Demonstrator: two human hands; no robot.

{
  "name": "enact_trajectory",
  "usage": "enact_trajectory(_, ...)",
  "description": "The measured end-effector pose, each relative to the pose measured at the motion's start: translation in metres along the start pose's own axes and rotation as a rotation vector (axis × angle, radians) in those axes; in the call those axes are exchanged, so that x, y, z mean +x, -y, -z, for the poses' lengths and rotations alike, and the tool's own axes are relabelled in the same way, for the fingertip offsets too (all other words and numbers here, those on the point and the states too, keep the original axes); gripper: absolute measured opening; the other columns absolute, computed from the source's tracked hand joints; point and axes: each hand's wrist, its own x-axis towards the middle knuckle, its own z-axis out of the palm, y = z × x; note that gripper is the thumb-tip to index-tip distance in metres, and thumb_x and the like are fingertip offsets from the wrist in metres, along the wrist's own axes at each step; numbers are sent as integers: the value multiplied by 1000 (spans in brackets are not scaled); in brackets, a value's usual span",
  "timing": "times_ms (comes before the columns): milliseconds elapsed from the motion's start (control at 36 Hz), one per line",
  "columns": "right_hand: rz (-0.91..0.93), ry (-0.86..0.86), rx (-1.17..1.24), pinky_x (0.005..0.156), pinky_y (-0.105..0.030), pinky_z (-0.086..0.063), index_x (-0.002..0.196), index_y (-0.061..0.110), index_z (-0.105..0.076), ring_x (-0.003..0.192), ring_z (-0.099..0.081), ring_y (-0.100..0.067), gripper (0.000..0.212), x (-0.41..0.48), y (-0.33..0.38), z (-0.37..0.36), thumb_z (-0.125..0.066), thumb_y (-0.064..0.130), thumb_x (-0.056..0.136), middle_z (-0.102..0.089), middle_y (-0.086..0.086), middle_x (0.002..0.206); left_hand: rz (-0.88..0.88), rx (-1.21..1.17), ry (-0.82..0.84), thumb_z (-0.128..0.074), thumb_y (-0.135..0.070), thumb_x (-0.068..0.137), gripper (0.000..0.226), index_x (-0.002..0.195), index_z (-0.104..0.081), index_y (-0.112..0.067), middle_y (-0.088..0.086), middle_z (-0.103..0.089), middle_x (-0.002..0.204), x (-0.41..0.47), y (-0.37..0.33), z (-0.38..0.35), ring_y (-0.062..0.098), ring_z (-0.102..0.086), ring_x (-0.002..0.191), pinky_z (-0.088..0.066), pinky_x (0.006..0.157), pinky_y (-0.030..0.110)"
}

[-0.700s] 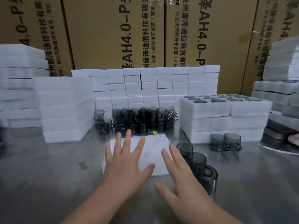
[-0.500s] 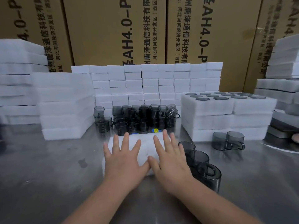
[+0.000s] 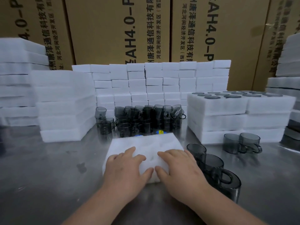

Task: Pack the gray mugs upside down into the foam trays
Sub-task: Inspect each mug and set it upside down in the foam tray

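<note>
1. Head view, change: both hands have pulled back from lying flat and spread on the foam tray to its near edge, fingers now curled.
2. Left hand, right hand: each grips the tray, thumb at the near edge, probably to shift or square it.
3. Row of three gray mugs: upright, just outside the right hand. Mug cluster: beyond the fingertips.
4. Room: open steel table outside the left hand; the right side is crowded.
</note>
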Motion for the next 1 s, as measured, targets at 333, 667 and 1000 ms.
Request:
enact_trajectory(333, -223, -40, -157, 104, -32, -22, 125, 18, -48, 121, -40, -19, 39, 5, -20, 16, -35, 30, 89, -49, 2, 127, -35, -80, 4, -41, -61, 87, 44, 127, -48, -45, -16, -25, 152, -2, -2, 5, 6, -30, 133, -10, 106, 23)
enact_trajectory(667, -256, -170, 58, 87, -25, -33, 131, 28, -48, 121, -43, -11, 40, 9, -25, 30, -36, 35, 94, -49, 10, 134, -32, -89, 23, -38, -57, 90, 43, 129, -46, -43, -14, -22, 152, -4, -3, 7, 7, -29, 134, -9, 107, 25)
enact_trajectory(1000, -372, 165, -213, 114, -34, -17, 146, 31, -12, 144, -1, -15, 82, -44, -61, 61, -43, 67, 79, -5, 10, 156, -61, -82, 6, -36, -58, 91, 42, 130, -45, -43, -15, -22, 153, -2, -2, 4, 5, -27, 134, -10, 106, 24)
